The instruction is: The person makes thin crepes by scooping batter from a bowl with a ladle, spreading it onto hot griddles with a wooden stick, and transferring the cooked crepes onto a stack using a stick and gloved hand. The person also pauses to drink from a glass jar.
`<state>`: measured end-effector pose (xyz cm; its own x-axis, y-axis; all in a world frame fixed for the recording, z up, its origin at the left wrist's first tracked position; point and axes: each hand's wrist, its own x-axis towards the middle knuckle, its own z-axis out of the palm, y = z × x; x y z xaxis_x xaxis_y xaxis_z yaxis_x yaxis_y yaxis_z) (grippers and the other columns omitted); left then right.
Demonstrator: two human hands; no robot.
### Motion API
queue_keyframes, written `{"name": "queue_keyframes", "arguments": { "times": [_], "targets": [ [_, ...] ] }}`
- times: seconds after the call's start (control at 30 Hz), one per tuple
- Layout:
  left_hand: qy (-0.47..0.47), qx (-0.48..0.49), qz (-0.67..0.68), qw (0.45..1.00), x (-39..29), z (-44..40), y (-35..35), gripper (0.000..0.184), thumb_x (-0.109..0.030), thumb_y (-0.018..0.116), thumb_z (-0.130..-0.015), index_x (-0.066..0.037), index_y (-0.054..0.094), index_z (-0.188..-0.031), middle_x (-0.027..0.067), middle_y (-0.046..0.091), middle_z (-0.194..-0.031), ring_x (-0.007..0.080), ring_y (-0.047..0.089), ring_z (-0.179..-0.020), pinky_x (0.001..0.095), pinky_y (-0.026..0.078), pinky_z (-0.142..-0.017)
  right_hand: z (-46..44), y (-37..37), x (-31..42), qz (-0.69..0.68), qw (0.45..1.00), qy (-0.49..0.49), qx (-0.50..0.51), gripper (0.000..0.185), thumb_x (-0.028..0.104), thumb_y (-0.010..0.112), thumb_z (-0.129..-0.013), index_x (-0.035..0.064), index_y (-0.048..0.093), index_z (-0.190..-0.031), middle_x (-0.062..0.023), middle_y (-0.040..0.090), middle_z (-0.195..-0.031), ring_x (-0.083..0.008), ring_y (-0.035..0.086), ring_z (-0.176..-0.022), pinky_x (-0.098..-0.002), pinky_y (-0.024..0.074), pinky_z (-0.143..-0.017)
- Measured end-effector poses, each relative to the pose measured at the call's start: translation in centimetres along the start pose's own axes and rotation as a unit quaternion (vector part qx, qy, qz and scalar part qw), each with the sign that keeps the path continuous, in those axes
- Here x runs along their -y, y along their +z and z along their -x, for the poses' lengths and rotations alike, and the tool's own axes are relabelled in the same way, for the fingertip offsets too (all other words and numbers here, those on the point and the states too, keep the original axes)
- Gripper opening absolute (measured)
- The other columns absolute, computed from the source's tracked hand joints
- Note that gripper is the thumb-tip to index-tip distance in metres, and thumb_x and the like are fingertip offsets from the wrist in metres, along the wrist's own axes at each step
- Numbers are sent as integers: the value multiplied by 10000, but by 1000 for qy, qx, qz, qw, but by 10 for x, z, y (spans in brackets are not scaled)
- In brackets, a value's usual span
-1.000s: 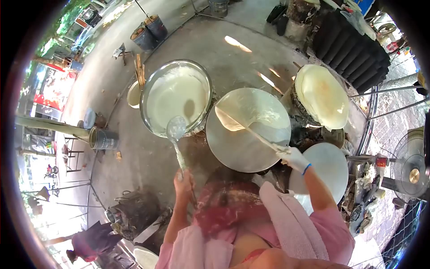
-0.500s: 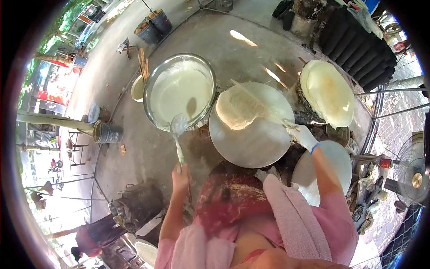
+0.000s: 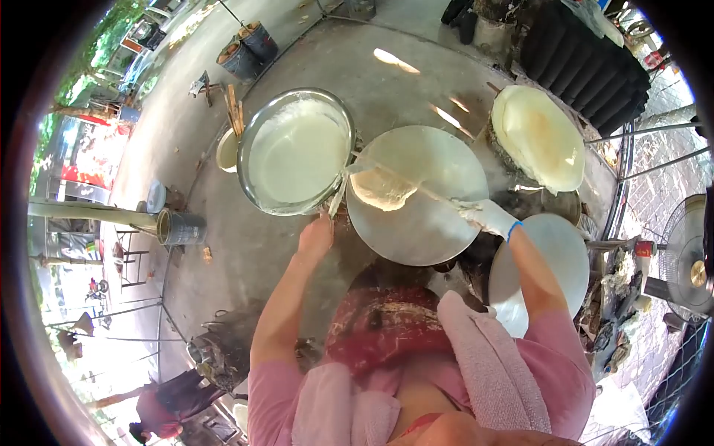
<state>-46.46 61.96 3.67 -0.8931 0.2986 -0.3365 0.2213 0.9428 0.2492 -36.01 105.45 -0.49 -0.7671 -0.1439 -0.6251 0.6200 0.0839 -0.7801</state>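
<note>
My left hand is closed on the handle of a ladle, smeared with pale batter. Its head is at the gap between a metal basin of white batter and the left edge of a round griddle. My right hand, in a white glove, grips a long thin stick reaching leftward over the griddle. A patch of batter lies on the griddle's left part, beside the stick. Whether the ladle head touches the griddle, I cannot tell.
A domed mound topped with pale round sheets stands beyond the griddle on the right. A second round metal plate is under my right forearm. At far right is a fan; buckets stand at the back. Another person is at lower left.
My left hand has moved up and right, taking the ladle from the basin's front rim to the griddle's left edge. The batter patch looks smaller. My right hand and stick have shifted slightly left.
</note>
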Motion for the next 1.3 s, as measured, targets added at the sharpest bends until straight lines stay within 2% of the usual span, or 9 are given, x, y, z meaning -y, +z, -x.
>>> {"name": "queue_keyframes", "arguments": {
  "times": [0.33,0.53,0.73,0.83,1.0,1.13,1.2,1.23,1.3],
  "targets": [
    [258,78,-46,962,60,105,39,208,-186,449,-964,-4,524,-1030,271,645,-840,444,643,-760,527,509,-638,120,96,-80,-252,965,59,-43,453,171,765,-796,66,639,-1218,34,586,-731,-63,478,-560,-208,389,-497],
    [245,108,217,939,84,63,-20,220,-235,576,-940,-52,613,-1056,129,642,-721,152,581,-610,360,450,-546,51,272,-49,-508,852,-40,-119,377,289,637,-928,48,571,-1209,-10,597,-859,-71,488,-615,-221,405,-478],
    [92,27,449,888,149,49,-103,147,-187,584,-962,-45,597,-995,3,553,-695,81,504,-587,262,432,-522,-111,384,49,-370,884,28,-285,291,376,563,-957,115,649,-1052,-19,565,-646,-111,505,-502,-291,403,-434],
    [24,59,524,849,180,50,-112,136,-182,593,-962,-46,602,-970,-29,521,-686,39,454,-559,228,394,-489,-170,411,15,-208,857,45,-469,442,436,526,-953,31,617,-1106,-201,670,-893,-362,646,-866,-412,483,-795],
    [43,30,491,870,269,56,-65,108,-134,602,-942,-29,604,-968,-16,541,-754,48,463,-619,214,391,-518,-108,423,-8,-177,802,124,-557,436,437,526,-953,36,621,-1095,-222,671,-988,-385,633,-936,-419,477,-830],
    [-21,27,549,835,263,87,-74,117,-168,588,-950,-52,595,-947,-26,488,-662,52,439,-539,217,346,-457,-71,406,-12,-426,741,55,-517,335,375,565,-952,49,638,-929,-53,604,-657,-166,548,-475,-363,462,-496],
    [-8,11,510,860,268,96,-70,101,-104,600,-913,-13,591,-955,3,529,-739,67,470,-630,234,391,-521,-75,414,-13,-293,788,62,-538,363,405,537,-953,52,612,-913,-87,613,-656,-183,535,-406,-378,454,-444],
    [-20,18,514,857,263,98,-70,104,-113,595,-921,-15,590,-954,0,524,-729,62,464,-615,229,384,-510,-74,418,-14,-92,839,106,-525,438,474,515,-945,47,594,-997,-218,681,-863,-396,664,-836,-485,504,-747],
    [-46,31,521,852,252,104,-74,114,-132,584,-938,-19,589,-953,-6,513,-710,52,452,-586,219,371,-488,-61,423,-21,56,865,94,-490,407,448,481,-958,58,575,-1027,-273,659,-928,-463,623,-924,-537,476,-812]
  ]
}}
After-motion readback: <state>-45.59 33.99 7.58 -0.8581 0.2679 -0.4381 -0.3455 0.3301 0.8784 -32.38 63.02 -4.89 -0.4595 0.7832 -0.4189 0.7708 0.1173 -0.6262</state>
